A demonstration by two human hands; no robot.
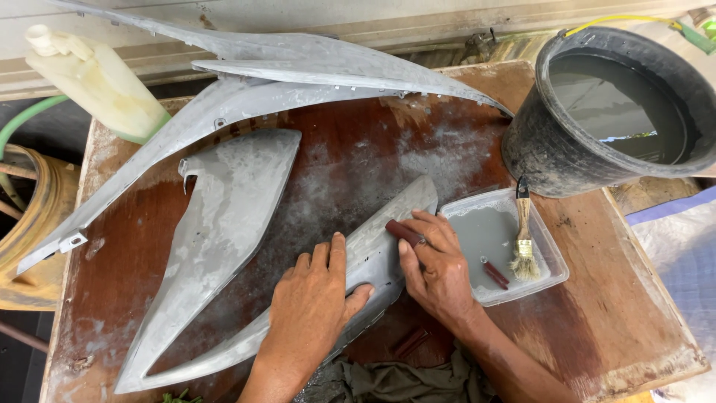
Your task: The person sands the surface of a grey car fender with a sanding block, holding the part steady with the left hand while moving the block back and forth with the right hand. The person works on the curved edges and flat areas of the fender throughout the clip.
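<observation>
Both hands work at the tabletop's (597, 328) near edge: left hand (313, 302) flat, fingers spread, pressing a grey panel (373, 250) down, right hand (436, 269) closed around a dark red block (403, 232) on it.

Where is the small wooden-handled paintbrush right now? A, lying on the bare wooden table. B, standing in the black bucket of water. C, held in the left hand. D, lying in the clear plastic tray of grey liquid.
D: the small wooden-handled paintbrush lies in the clear plastic tray, bristles in the grey liquid, its handle tip over the rim near the black bucket.
</observation>
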